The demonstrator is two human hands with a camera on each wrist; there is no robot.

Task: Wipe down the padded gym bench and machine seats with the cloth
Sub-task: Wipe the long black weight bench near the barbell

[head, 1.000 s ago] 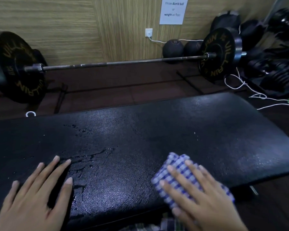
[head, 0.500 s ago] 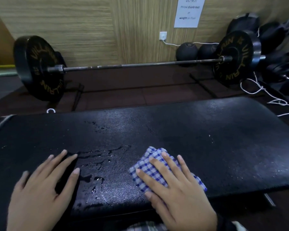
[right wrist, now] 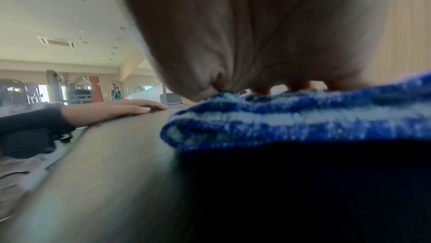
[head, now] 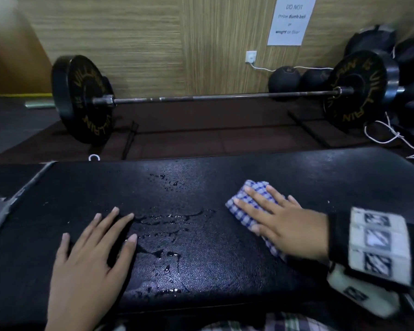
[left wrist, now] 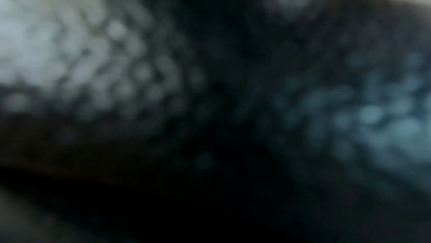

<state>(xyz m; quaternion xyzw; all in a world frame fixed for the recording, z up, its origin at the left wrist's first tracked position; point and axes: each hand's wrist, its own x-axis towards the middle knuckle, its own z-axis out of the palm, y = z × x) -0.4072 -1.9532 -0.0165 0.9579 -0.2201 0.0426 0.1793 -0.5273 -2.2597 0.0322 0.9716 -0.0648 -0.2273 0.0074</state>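
A black padded bench (head: 201, 271) runs across the head view, wet with streaks and droplets (head: 167, 218) at its middle. My right hand (head: 280, 218) lies flat with straight fingers on a folded blue-and-white checked cloth (head: 243, 209), pressing it to the pad right of the wet patch. The right wrist view shows the cloth (right wrist: 291, 118) under my palm (right wrist: 245, 35). My left hand (head: 91, 254) rests flat on the pad at the left, fingers spread, also seen from the side (right wrist: 121, 108). The left wrist view is dark and blurred.
A loaded barbell (head: 213, 97) lies on the floor beyond the bench, with black plates (head: 81, 99) (head: 359, 89). Medicine balls (head: 283, 80) and a white cable (head: 392, 134) sit by the wood-panel wall. A grey bench-frame part (head: 0, 211) shows at the left end.
My right hand has slid the cloth away from the near edge toward the bench's middle, up beside the wet patch. My left hand has stayed flat on the pad. The head view shifted left.
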